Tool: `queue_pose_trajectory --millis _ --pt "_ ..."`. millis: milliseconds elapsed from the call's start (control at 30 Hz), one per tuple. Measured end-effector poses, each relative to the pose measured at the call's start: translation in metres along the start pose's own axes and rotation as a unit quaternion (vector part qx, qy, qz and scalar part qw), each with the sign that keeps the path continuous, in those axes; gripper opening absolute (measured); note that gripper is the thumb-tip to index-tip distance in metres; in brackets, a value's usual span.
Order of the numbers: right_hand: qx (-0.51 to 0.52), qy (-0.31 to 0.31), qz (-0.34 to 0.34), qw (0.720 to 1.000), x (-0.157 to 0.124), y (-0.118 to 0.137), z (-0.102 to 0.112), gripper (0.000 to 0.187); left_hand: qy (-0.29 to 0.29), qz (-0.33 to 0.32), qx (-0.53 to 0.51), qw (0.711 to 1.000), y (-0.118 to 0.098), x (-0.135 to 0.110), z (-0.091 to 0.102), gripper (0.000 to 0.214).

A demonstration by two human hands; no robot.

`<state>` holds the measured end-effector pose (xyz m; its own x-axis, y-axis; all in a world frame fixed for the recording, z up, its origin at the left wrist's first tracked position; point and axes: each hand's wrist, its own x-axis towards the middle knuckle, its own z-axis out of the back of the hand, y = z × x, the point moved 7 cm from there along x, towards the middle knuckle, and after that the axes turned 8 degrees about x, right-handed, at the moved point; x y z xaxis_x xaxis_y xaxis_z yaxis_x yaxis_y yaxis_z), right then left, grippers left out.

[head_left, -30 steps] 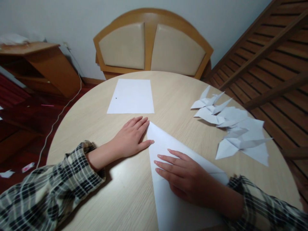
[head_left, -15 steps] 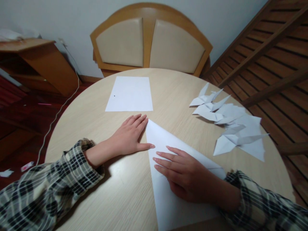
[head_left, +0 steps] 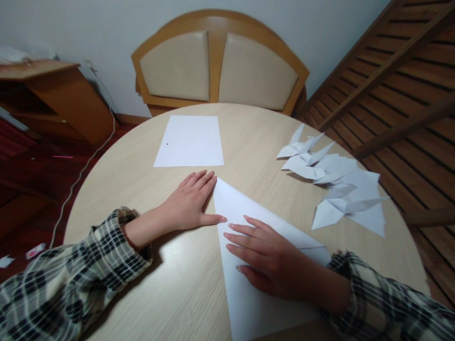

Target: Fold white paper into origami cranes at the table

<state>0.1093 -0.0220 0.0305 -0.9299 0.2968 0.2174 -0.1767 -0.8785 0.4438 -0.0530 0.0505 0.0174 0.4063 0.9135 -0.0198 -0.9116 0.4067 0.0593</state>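
Observation:
A folded sheet of white paper [head_left: 245, 312] lies on the table in front of me, its narrow corner pointing away. My left hand [head_left: 190, 201] rests flat beside that corner, fingers stretched; the thumb tip touches the paper's left edge. Across the middle of the paper lies my right hand [head_left: 270, 260], palm down, with its fingers spread and pointing left. It covers part of the paper, and a fold line shows near its wrist. Neither hand grips anything.
A flat white sheet [head_left: 190, 141] with a small dark spot lies farther back. Several folded paper cranes [head_left: 334, 206] stand at the right. The round table [head_left: 170, 289] meets a padded chair [head_left: 177, 66]; a wooden slatted structure [head_left: 391, 94] rises at the right.
The view has shifted slightly. My right thumb has moved out a little from under the hand, so its tip now shows. My left hand stays in place.

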Motion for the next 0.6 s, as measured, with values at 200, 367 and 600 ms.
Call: queue_pose_trajectory --millis 200,367,600 --pt "-0.001 -0.042 -0.063 0.997 0.000 -0.011 -0.003 0.037 -0.007 0.001 -0.008 1.000 0.001 0.000 -0.003 0.106" --pt "-0.110 -0.079 -0.127 0.983 0.001 -0.018 -0.005 0.063 0.002 0.001 -0.003 1.000 0.001 0.001 -0.002 0.108" --pt "-0.108 -0.032 -0.153 0.982 0.005 -0.021 -0.001 0.067 -0.015 -0.008 0.000 1.000 0.000 0.002 -0.001 0.107"
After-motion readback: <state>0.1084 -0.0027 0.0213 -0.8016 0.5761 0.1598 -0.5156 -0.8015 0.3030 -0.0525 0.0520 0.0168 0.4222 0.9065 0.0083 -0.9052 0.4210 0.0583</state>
